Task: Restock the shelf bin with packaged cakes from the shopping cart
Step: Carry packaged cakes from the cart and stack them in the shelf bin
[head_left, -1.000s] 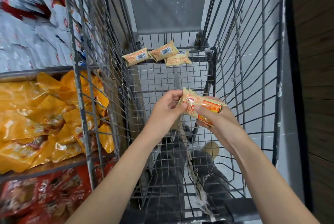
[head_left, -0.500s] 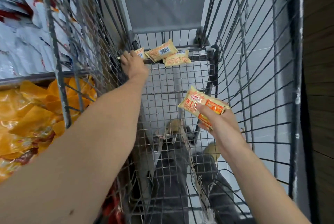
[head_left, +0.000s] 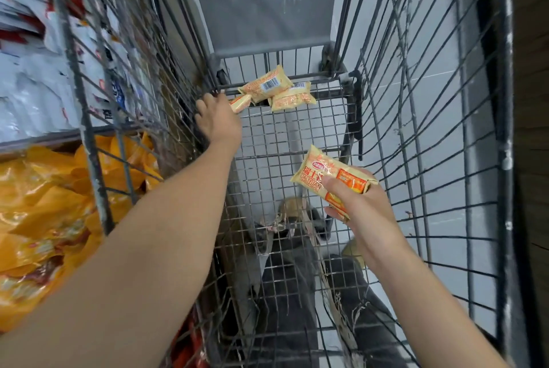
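Observation:
Inside the wire shopping cart, my left hand reaches to the far end and grips a small orange-and-cream cake packet; most of that packet is hidden by my fingers. Two more packets lie beside it: one with its barcode up and one below it. Nearer to me, my right hand holds a stack of cake packets above the cart floor, thumb on top. How many are in the stack I cannot tell.
To the left, through the cart's side mesh, a shelf bin holds yellow-orange packets, with white-and-red bags on the shelf above. A grey child-seat flap closes the cart's far end. A dark wall runs along the right.
My left hand left the packets held in my right hand, reached to the cart's far end and took hold of the leftmost packet. My right hand has stayed nearly in place.

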`<action>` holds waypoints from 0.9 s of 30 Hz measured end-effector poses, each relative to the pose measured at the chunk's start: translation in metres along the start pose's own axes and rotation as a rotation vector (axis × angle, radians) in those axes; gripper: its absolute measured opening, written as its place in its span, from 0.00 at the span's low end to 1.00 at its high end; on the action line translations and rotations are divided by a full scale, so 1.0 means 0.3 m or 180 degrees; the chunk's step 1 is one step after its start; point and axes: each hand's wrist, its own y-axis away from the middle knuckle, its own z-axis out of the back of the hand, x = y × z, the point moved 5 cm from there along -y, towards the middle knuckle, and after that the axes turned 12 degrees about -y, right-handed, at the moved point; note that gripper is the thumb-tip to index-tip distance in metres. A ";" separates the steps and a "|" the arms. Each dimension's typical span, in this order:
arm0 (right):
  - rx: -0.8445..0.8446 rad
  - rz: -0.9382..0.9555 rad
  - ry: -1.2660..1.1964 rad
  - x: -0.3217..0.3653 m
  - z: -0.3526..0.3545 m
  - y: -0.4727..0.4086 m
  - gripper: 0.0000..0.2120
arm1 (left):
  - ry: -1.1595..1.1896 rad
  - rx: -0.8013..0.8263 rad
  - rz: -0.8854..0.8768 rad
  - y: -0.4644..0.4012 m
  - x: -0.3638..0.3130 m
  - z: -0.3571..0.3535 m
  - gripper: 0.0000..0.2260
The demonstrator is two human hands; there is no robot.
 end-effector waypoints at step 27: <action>0.1965 0.0254 0.0010 0.035 0.348 0.960 0.09 | 0.4562 0.0395 -0.0036 1.670 0.228 0.600 0.30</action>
